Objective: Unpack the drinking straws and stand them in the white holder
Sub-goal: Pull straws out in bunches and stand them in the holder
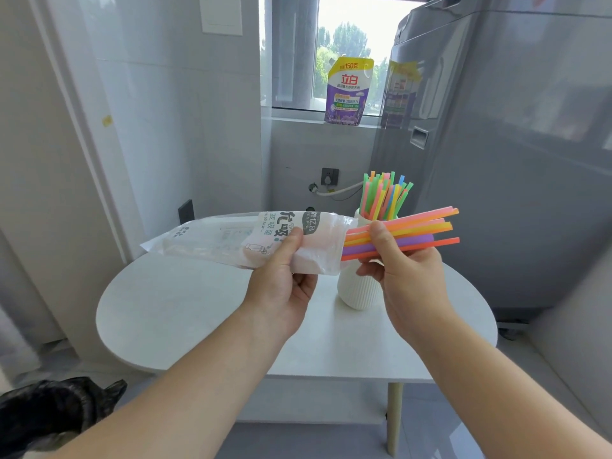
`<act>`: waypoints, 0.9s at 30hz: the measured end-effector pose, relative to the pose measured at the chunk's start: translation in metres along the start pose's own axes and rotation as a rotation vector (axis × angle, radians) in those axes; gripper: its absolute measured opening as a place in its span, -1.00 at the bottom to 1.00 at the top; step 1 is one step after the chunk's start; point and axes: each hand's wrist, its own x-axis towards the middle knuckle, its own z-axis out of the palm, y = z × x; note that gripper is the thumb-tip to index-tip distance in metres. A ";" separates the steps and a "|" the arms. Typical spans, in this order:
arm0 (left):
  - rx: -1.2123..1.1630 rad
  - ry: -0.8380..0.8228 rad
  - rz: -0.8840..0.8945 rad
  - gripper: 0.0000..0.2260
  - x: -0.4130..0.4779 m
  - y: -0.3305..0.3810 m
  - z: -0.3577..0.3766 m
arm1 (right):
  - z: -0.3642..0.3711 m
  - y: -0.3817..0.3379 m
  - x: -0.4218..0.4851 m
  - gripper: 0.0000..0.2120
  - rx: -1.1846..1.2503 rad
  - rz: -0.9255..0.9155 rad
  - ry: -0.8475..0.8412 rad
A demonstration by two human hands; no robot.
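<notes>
My left hand grips a clear plastic straw bag with printed lettering, held level above the table. My right hand pinches a bundle of coloured straws lying sideways, their left ends at the bag's open mouth. Behind my right hand stands the white ribbed holder on the table, with several coloured straws standing upright in it. The holder's right side is hidden by my right hand.
The round white table has a wooden leg at the front right. A grey washing machine stands to the right. A detergent pouch sits on the window sill. A black bag lies at the lower left.
</notes>
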 end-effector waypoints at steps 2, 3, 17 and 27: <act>-0.010 0.008 -0.008 -0.83 0.000 0.002 -0.001 | -0.003 -0.006 0.002 -0.88 0.005 -0.008 0.008; -0.015 0.013 -0.012 -0.83 0.000 0.004 -0.002 | -0.006 -0.010 0.004 -0.85 0.006 -0.017 0.008; -0.021 0.109 0.010 -0.76 0.028 0.012 -0.015 | -0.049 -0.042 0.038 -0.85 0.029 -0.029 0.091; -0.028 0.171 0.015 -0.79 0.042 0.009 -0.022 | -0.084 -0.104 0.065 -0.81 -0.212 -0.302 0.155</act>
